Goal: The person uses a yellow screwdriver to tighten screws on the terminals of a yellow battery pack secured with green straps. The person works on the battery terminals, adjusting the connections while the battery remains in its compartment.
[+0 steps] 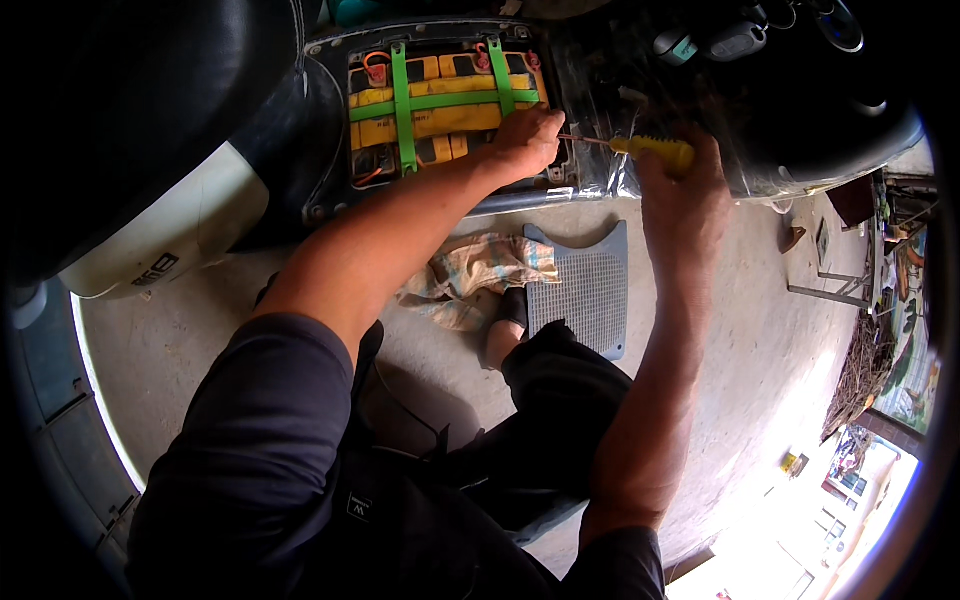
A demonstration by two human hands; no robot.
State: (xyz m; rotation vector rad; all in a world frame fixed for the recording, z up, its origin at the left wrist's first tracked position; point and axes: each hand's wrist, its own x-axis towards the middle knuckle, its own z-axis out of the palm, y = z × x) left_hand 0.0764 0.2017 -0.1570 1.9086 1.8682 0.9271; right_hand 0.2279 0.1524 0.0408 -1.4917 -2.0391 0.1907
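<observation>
My right hand [688, 190] is wrapped round the yellow handle of a screwdriver [655, 152], whose thin shaft points left. At the shaft's far end is my left hand [528, 142], its fingers drawn together over the right edge of the battery bay; what they pinch is hidden. Inside the bay sit several yellow-and-black batteries [428, 122], bound by green straps [403, 105]. Orange and red wires [376, 66] show at their corners. A dark frame [325, 125] surrounds the bay on what looks like an electric scooter.
A black seat [200, 80] and white body panel [185, 220] bulge at the left. Keys [738, 40] lie at the upper right on the dark bodywork. Below, a grey ribbed mat [585, 300] and a checked cloth [485, 268] lie by my foot. A metal stand [830, 290] is farther right.
</observation>
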